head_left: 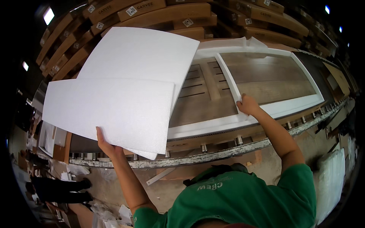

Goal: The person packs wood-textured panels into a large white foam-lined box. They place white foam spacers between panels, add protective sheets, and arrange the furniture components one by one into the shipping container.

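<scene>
Two thin white foam sheets (114, 102), flat rectangles of soft packing foam, are up in the air to the left of the open carton, one overlapping the other; the upper sheet's far corner reaches over the carton's left end. The left hand (105, 146) pinches them from below at their near edge, thumb on top and fingers hidden behind, so both sheets hang off one grip point and the far ends are free to flop.

Just to the right, the right hand (248, 105) is curled onto the narrow white foam divider strip (228, 78) where it meets the near white foam edge frame (266, 110); it seems to be pressing or pinching the strip, though I cannot tell exactly how the fingers close.

From where I stand, the thing to get right is seating that strip straight and firm against the brown wooden furniture panels (266, 74) before the sheets come down, and keeping the sheets level so they do not drag the divider askew. A single-handed hold on such limp foam could let a corner fold under.

The carton rests on a worn roller conveyor with a chipped painted rail (213, 154). Behind it stand stacked long brown cardboard boxes (167, 13).
</scene>
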